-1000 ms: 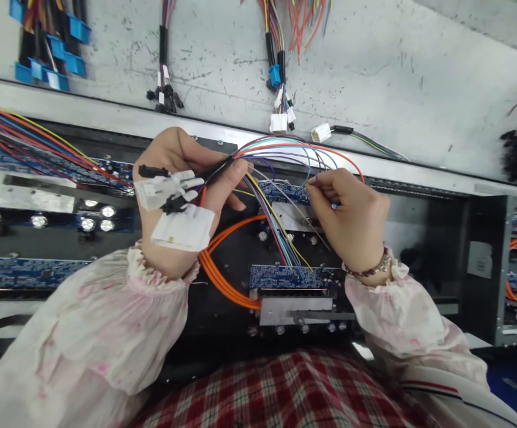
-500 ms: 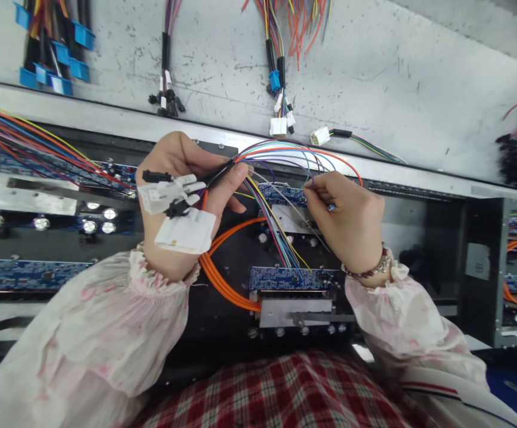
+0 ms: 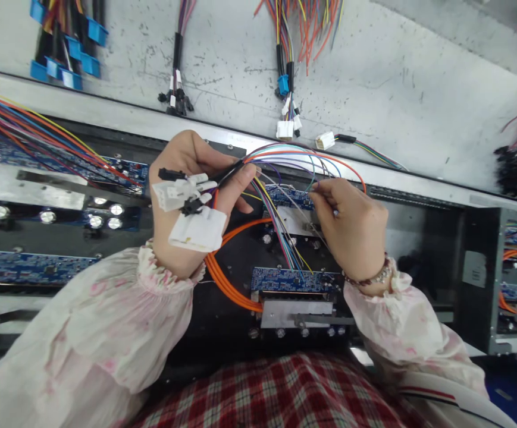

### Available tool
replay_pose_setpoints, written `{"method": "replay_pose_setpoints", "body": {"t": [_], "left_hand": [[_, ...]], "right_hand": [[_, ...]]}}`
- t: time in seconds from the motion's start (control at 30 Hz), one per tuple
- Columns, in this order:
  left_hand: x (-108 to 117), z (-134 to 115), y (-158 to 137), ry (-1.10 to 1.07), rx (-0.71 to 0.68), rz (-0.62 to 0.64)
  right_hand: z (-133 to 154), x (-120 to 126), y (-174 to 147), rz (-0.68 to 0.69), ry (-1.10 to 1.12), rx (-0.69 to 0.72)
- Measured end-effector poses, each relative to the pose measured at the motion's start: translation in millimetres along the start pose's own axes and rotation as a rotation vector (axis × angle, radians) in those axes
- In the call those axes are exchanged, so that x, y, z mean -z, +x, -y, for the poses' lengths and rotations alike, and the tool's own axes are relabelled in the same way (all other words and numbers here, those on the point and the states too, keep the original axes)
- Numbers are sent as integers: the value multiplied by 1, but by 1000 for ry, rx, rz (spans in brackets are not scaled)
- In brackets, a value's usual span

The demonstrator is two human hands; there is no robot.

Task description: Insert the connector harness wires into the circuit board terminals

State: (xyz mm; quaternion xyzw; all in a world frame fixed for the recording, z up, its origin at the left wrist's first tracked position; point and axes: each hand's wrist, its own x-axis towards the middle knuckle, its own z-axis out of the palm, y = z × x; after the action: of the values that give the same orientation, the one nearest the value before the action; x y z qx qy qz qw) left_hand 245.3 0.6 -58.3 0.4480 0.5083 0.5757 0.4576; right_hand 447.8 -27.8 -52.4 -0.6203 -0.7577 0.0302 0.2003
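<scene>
My left hand (image 3: 187, 172) is closed around a wiring harness (image 3: 229, 174) at its black sleeve, thumb and fingers pinching the spot where the coloured wires fan out. White and black plug connectors (image 3: 182, 193) and a white label (image 3: 197, 229) hang over that wrist. From the sleeve, several wires (image 3: 294, 150) arch to the right toward my right hand (image 3: 350, 220), whose thumb and forefinger pinch thin wire ends. Exactly which wires those are is hidden by the fingers. Other wires from the bundle droop down over a blue circuit board (image 3: 296, 279) below.
Thick orange cables (image 3: 222, 276) curve beside the boards in the black housing (image 3: 428, 238). More coloured wires (image 3: 39, 134) cross the left side. On the metal surface (image 3: 401, 77) behind lie harnesses with blue caps (image 3: 82, 53), a white connector (image 3: 325, 140) and black connectors (image 3: 175, 98).
The view has shifted slightly, so most of the scene sits a little to the right. Both hands keep their pinch on the harness and wires, with barely any movement between them.
</scene>
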Motion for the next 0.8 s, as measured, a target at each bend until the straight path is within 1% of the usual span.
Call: {"method": "replay_pose_setpoints", "body": {"t": [0.1, 0.13, 0.2, 0.23, 0.27, 0.3, 0.4, 0.47, 0.53, 0.57, 0.67, 0.8], "left_hand": [[0, -1, -1, 13, 40, 24], [1, -1, -1, 16, 38, 26], [1, 1, 0, 23, 17, 12], [1, 3, 0, 24, 5, 1], [1, 4, 1, 22, 2, -2], [1, 5, 1, 18, 3, -2], [0, 8, 2, 3, 31, 28], [0, 7, 2, -4, 35, 36], [-1, 6, 1, -9, 25, 25], [-1, 5, 0, -7, 20, 16], [-1, 3, -2, 10, 18, -2], [1, 4, -2, 7, 14, -6]], "right_hand": [[15, 13, -6, -1, -28, -15], [19, 16, -7, 30, -38, 4], [24, 23, -9, 138, -42, 53], [23, 25, -10, 179, -36, 63], [20, 28, -11, 192, -32, 56], [16, 32, -13, 181, -34, 34], [1, 38, -14, 92, -50, -21], [-4, 36, -12, 28, -13, -19], [-5, 28, -7, -19, 63, -17], [-5, 22, -4, -18, 98, -24], [-7, 6, 2, 49, 146, -63], [-11, 1, 3, 98, 153, -80]]}}
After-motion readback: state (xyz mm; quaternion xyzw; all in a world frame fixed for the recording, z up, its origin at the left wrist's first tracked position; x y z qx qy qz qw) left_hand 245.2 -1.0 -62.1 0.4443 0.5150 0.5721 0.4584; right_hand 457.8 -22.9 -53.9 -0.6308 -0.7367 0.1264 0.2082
